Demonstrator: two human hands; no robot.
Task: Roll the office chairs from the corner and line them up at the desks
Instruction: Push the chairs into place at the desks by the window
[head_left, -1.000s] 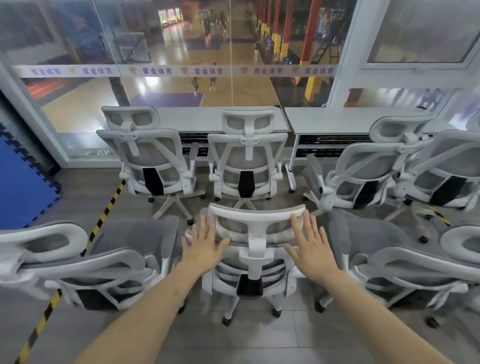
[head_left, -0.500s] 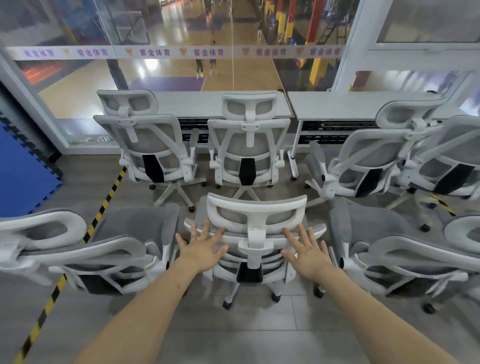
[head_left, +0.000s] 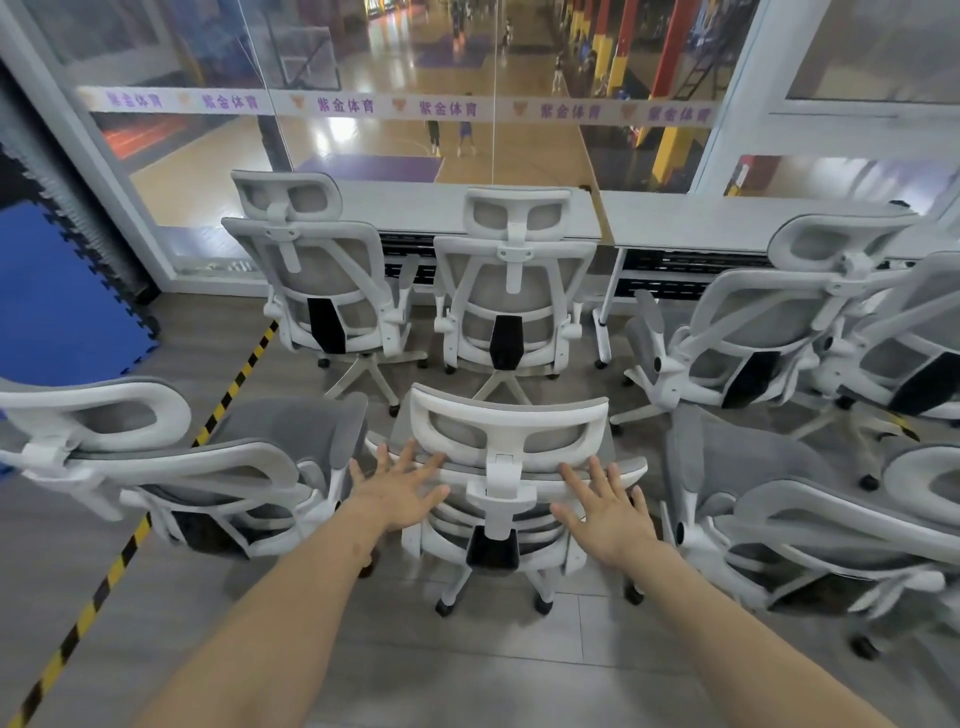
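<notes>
- Your left hand and right hand both reach toward the back of the middle chair; fingers spread and straight on each, gripping nothing. Whether the fingertips already touch the backrest top edge, you cannot tell from this view.
- Location of the chair: on the floor directly in front of you, backrest toward you, behind the two chairs already parked at the surface.
- Parked pair: left parked chair and centre parked chair sit backs toward you, close against the surface edge.
- Step in hand, as judged: get a two-handed hold on the backrest frame and roll the chair to a free place.
- To do it well: set both palms evenly either side of the headrest post, curl the fingers over the frame, push low and level so the casters roll rather than tip.
- Edges: the left side chair stands just beside the middle chair's left armrest; the right side chair is just beside on the other flank. Straight ahead, the centre parked chair's base is near the seat front.
- Open room: bare floor lies behind the chair, toward you. Judgement: draw back first, then steer round the neighbours.
- Striped floor tape runs diagonally at left; a blue mat lies beyond it. Casters may catch on the mat edge.
</notes>
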